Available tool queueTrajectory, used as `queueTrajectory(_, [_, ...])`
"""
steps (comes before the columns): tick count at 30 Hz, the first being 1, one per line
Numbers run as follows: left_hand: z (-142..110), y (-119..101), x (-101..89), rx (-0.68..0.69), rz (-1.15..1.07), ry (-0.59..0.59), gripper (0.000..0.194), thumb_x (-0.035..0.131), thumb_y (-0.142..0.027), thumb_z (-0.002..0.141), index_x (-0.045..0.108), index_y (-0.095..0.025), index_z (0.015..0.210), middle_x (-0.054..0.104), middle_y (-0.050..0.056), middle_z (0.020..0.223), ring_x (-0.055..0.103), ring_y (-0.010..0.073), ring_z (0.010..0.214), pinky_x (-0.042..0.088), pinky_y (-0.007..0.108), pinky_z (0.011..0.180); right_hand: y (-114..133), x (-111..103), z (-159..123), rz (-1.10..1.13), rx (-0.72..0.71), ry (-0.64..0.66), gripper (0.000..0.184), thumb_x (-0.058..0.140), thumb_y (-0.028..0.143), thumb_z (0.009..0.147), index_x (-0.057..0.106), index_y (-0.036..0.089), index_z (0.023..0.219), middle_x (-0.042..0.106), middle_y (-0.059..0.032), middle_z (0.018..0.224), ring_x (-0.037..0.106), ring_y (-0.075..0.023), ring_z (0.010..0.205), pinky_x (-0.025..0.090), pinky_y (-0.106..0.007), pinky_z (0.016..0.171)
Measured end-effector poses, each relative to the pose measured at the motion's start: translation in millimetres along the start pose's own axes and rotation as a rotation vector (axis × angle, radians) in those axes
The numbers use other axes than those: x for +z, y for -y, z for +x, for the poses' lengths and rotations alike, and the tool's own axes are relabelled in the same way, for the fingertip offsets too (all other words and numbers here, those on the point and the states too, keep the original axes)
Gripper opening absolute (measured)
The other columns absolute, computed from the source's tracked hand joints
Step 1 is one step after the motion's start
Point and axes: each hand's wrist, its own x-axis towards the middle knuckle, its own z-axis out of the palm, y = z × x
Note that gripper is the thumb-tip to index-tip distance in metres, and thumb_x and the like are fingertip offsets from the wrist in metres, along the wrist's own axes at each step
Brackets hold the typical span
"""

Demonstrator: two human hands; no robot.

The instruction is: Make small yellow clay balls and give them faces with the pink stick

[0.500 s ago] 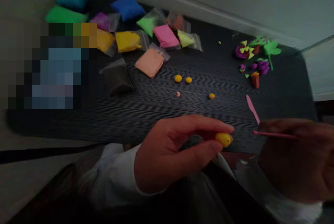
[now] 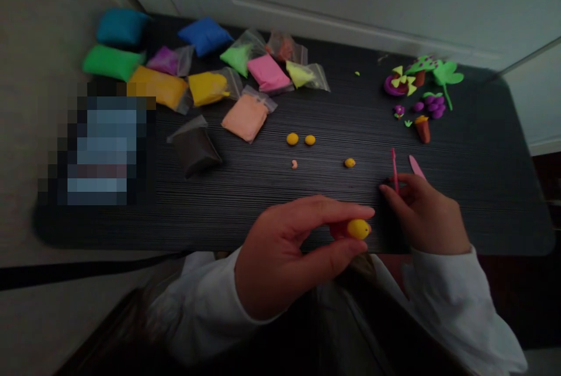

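My left hand pinches a yellow clay ball between thumb and fingers, over the table's front edge. A small dark dot and a bit of pinkish colour show on the ball's right side. My right hand is at the tabletop, fingers closed around the lower part of a thin pink modelling tool; whether the tool touches the table I cannot tell. Just beyond that hand lies a pink plastic knife, partly covered by it. Two yellow clay balls, a smaller yellow piece and a curled peach bit rest mid-table.
Several bags of coloured clay, including a peach bag and a black bag, lie at the left and back. Finished clay shapes, such as a purple cluster and a green flower, stand at the back right. A blurred-out device is at left.
My right hand has come down and left onto the table with the pink tool, which now points away from me. My left hand still holds the yellow ball. The view has shifted slightly.
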Motion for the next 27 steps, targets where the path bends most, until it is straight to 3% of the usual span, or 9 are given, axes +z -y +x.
queueTrajectory(4, [2.0,-2.0,0.4,0.086,0.105,-0.028,0.032,0.060,-0.009,0.074,0.062,-0.018,0.104,0.069,0.003,0.085,0.062,0.0132,0.078,0.052,0.026,0.071,-4.2,1.9,1.9,0.040,-0.029,0.010,0.030,0.055,0.043,0.075,0.059,0.022,0.096,0.061,0.0000,0.065,0.057,-0.0171,0.057,0.038,-0.029,0.051])
queueTrajectory(7, [3.6,-2.2,0.7,0.179,0.175,-0.051,0.030,0.059,-0.009,0.075,0.061,-0.015,0.104,0.069,0.005,0.089,0.061,0.0136,0.082,0.051,0.028,0.075,-6.3,-3.3,-7.0,0.116,-0.114,-0.087,0.031,0.057,0.040,0.075,0.059,0.019,0.097,0.060,-0.0024,0.073,0.055,-0.0160,0.060,0.040,-0.030,0.054])
queueTrajectory(10, [5.5,-2.2,1.2,0.273,0.316,-0.085,0.028,0.059,-0.010,0.075,0.061,-0.012,0.103,0.068,0.007,0.094,0.060,0.0145,0.087,0.050,0.028,0.078,2.1,-18.4,-29.6,0.367,-0.278,-0.198,0.023,0.058,0.030,0.077,0.059,0.020,0.098,0.061,-0.0033,0.081,0.055,-0.0149,0.068,0.043,-0.030,0.063])
queueTrajectory(13, [6.6,-2.4,2.1,0.340,0.505,-0.128,0.028,0.059,-0.013,0.075,0.060,-0.014,0.103,0.066,0.007,0.100,0.058,0.0158,0.091,0.049,0.030,0.081,21.0,-32.1,-54.3,0.747,-0.491,-0.128,0.027,0.054,0.020,0.079,0.057,0.024,0.105,0.061,-0.0016,0.088,0.056,-0.0145,0.081,0.046,-0.027,0.070])
queueTrajectory(15, [6.3,-2.3,2.6,0.381,0.612,-0.150,0.028,0.059,-0.014,0.076,0.060,-0.016,0.103,0.065,0.006,0.104,0.057,0.0170,0.094,0.048,0.032,0.084,34.2,-34.5,-64.3,0.870,-0.572,0.010,0.032,0.053,0.020,0.080,0.053,0.025,0.112,0.063,0.0004,0.089,0.057,-0.0127,0.084,0.047,-0.023,0.072])
queueTrajectory(20, [2.6,-1.4,1.6,0.433,0.752,-0.164,0.028,0.062,-0.014,0.074,0.059,-0.015,0.101,0.066,0.005,0.103,0.057,0.0172,0.095,0.047,0.032,0.086,48.9,-25.8,-67.3,1.048,-0.465,0.049,0.030,0.054,0.017,0.080,0.055,0.028,0.108,0.064,0.0046,0.098,0.057,-0.0079,0.092,0.045,-0.015,0.081])
queueTrajectory(27, [3.1,1.1,3.1,0.445,0.713,-0.114,0.029,0.062,-0.011,0.073,0.058,-0.011,0.102,0.065,0.007,0.103,0.056,0.0160,0.097,0.046,0.030,0.088,49.9,-19.3,-64.7,1.257,-0.308,0.178,0.023,0.055,0.016,0.081,0.061,0.030,0.098,0.066,0.0069,0.093,0.059,-0.0045,0.084,0.046,-0.013,0.078])
